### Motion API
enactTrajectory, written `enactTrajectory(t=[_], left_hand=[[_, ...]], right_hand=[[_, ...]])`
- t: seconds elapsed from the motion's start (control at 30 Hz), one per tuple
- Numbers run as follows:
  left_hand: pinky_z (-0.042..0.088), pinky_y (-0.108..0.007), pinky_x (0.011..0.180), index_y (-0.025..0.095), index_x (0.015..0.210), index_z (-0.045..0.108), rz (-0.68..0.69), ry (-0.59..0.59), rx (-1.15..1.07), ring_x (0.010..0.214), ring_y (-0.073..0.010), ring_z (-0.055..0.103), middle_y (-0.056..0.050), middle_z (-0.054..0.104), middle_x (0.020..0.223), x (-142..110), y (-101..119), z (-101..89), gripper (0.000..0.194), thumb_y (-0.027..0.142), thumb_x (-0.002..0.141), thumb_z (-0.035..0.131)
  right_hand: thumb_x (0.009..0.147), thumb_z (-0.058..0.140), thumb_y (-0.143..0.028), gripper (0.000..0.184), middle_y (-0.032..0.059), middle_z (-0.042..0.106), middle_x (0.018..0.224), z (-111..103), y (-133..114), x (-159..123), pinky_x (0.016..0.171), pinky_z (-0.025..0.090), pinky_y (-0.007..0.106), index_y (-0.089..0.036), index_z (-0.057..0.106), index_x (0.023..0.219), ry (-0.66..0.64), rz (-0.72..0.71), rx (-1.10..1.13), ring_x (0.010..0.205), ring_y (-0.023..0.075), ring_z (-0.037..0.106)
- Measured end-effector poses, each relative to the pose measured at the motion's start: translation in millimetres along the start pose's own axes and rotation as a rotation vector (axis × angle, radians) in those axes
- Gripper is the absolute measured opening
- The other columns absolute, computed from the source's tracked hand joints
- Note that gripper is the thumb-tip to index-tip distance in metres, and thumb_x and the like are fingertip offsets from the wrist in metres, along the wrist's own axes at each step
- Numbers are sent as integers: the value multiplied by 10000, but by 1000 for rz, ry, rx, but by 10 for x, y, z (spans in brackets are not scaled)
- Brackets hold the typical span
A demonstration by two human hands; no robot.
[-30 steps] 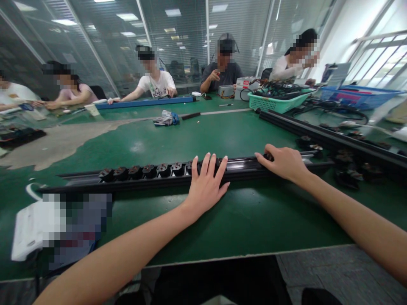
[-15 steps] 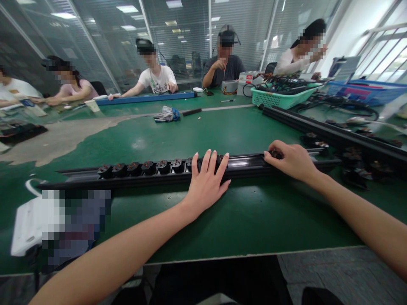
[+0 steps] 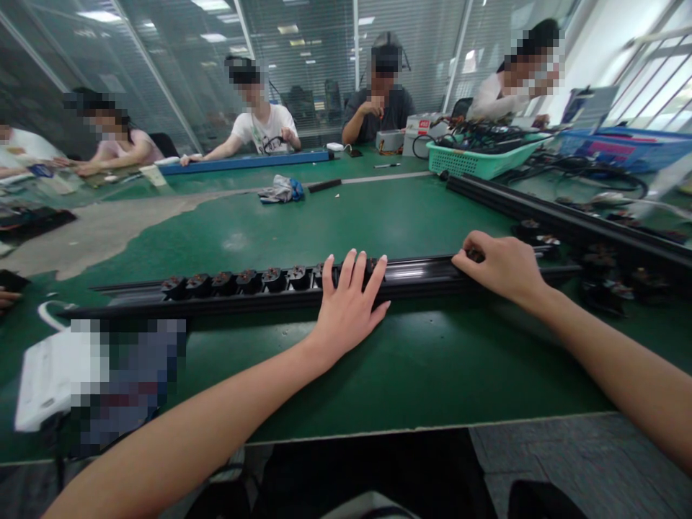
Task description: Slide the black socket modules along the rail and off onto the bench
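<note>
A long black channel (image 3: 416, 271) lies across the green table in front of me. Several round black socket modules with coppery contacts, such as this socket module (image 3: 249, 281), sit in a row along its left half. My left hand (image 3: 346, 306) rests over the row's right end, fingers spread and partly covering the modules there. Toward the channel's right end, my right hand (image 3: 502, 267) has thumb and fingers closed around another dark socket module (image 3: 476, 255), mostly hidden by the fingers. Bare channel shows between my two hands.
Loose socket modules (image 3: 600, 256) lie at the right beside a second long black rail (image 3: 513, 198). Behind stand a green basket (image 3: 470, 162) of cables and a blue basket (image 3: 627, 148). A grey-blue glove (image 3: 282, 189) lies mid-table; a white box (image 3: 48, 375) is at left. People sit opposite.
My right hand has shifted a little to the right along the channel with the socket module. My left hand stays in place on the row. Part of another person's hand now shows at the left edge.
</note>
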State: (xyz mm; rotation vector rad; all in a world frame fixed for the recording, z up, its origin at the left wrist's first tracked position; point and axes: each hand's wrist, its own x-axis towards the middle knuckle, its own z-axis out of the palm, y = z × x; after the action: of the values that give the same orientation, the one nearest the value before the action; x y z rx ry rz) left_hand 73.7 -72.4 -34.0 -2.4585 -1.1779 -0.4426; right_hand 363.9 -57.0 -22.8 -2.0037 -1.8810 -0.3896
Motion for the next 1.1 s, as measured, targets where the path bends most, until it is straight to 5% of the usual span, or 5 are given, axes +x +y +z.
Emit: enactTrajectory(t=[0.37,1.1], left_hand=[[127,-621,1205,155,1579,338,-3,-6,-6,1475,-373,296,-209,424,1547,6,4,-11,676,467,990,450],[112,-628,1201,147,1576,338,-6,-13,-24,1477,-378,291,-216,410,1555,5,21,-20,677,461,990,465]], right_hand=[[894,441,-624,472,93,712,807,-42,102,43,604,312,309,-212,667,937,-100,-13,-9,708,253,621],[901,406,-504,435,140,706,828,-164,109,39,656,341,335,-192,697,990,-166,30,-166,750,281,621]])
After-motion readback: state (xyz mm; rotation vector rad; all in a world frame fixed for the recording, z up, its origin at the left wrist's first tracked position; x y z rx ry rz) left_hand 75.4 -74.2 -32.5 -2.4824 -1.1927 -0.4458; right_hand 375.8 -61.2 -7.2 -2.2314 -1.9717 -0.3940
